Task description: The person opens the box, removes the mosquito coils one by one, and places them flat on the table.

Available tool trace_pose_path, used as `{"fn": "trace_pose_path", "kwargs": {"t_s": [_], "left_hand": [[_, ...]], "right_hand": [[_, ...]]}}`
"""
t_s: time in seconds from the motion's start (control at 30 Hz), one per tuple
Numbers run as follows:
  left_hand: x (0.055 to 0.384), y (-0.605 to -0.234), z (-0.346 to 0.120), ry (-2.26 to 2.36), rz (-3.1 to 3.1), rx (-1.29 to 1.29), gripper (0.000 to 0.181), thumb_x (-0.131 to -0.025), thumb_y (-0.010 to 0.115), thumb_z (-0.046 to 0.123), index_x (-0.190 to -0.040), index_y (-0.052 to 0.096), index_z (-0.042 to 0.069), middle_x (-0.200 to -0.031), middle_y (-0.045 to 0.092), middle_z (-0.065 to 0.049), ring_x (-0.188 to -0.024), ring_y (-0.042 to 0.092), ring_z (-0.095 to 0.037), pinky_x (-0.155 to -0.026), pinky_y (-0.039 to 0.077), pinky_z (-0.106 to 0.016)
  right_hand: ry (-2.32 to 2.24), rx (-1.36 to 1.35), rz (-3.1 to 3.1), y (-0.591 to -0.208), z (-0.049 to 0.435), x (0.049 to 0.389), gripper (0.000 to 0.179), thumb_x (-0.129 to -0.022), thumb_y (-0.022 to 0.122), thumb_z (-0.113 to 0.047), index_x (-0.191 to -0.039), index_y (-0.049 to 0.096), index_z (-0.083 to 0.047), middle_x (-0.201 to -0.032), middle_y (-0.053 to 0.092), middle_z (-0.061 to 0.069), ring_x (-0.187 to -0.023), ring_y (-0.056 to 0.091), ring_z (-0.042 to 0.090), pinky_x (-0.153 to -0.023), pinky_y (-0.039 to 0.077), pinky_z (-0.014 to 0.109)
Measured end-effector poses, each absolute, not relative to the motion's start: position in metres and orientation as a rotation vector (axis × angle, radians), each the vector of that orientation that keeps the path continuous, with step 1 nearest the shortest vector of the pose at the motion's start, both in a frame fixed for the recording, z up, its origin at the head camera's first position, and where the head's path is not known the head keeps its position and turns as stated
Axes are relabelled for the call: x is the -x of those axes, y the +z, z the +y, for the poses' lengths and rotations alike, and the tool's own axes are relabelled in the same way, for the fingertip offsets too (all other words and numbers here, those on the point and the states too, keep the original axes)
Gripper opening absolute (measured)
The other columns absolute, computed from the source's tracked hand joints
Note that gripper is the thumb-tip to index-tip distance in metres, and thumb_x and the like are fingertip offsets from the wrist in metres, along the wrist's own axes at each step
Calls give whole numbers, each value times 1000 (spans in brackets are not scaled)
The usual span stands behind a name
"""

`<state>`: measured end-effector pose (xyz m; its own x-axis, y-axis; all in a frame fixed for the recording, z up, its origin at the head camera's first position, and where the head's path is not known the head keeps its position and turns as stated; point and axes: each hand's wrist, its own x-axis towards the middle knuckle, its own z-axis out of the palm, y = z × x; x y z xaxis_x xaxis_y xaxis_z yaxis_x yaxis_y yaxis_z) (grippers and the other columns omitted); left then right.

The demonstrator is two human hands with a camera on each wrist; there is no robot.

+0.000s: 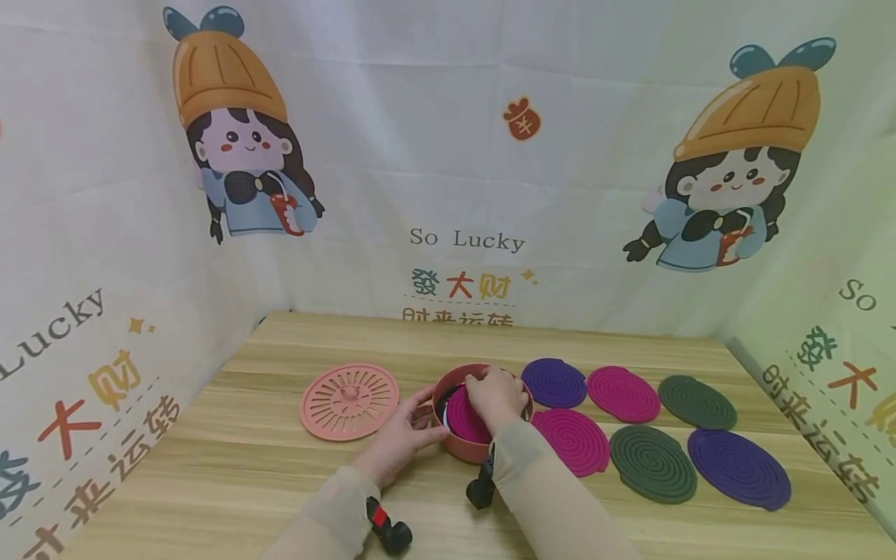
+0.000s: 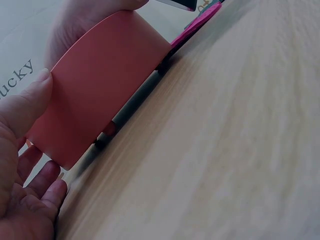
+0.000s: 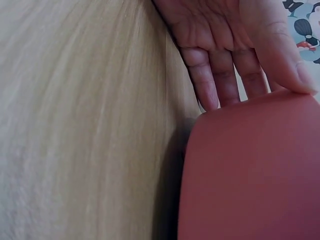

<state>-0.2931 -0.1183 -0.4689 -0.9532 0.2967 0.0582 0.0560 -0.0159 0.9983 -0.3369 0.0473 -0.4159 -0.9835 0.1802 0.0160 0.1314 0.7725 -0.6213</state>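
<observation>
A round red mosquito coil box (image 1: pixel 467 451) stands on the table without its lid. My left hand (image 1: pixel 400 437) holds it from the left, thumb at the rim and fingers round the side, as the left wrist view also shows with the red wall (image 2: pixel 100 85). Inside the box lies a pink mosquito coil (image 1: pixel 460 411), tilted, its edge pinched by my right hand (image 1: pixel 498 398). The right fingertips are partly hidden. A small white patch shows beside the coil; what it is cannot be told. The slotted pink lid (image 1: pixel 352 393) lies left of the box.
Right of the box several coils lie flat in two rows: purple (image 1: pixel 554 383), pink (image 1: pixel 624 394) and green (image 1: pixel 698 402) behind, then pink (image 1: pixel 574 442), green (image 1: pixel 654 464) and purple (image 1: pixel 740 468) in front. A printed white cloth (image 1: pixel 462 179) hangs round the wooden table (image 1: pixel 231 467).
</observation>
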Motion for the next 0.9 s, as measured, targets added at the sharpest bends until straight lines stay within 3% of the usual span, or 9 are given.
{"fn": "trace_pose_path", "kwargs": {"t_s": [0.37, 0.9], "left_hand": [[293, -469, -118, 2088, 2091, -356, 77, -85, 72, 8, -150, 31, 9, -149, 34, -20, -137, 33, -38, -114, 22, -49], [293, -468, -118, 2077, 2093, -370, 76, -86, 73, 11, -150, 31, 10, -151, 32, -18, -137, 34, -37, -112, 28, -47]], "right_hand": [[998, 226, -2866, -417, 48, 336, 36, -93, 56, -36, -111, 67, -7, -118, 64, 13, -118, 46, 42, -100, 30, 59], [1061, 148, -2880, -407, 50, 336, 37, -95, 55, -36, -116, 68, -9, -119, 66, 10, -115, 54, 35, -97, 36, 55]]}}
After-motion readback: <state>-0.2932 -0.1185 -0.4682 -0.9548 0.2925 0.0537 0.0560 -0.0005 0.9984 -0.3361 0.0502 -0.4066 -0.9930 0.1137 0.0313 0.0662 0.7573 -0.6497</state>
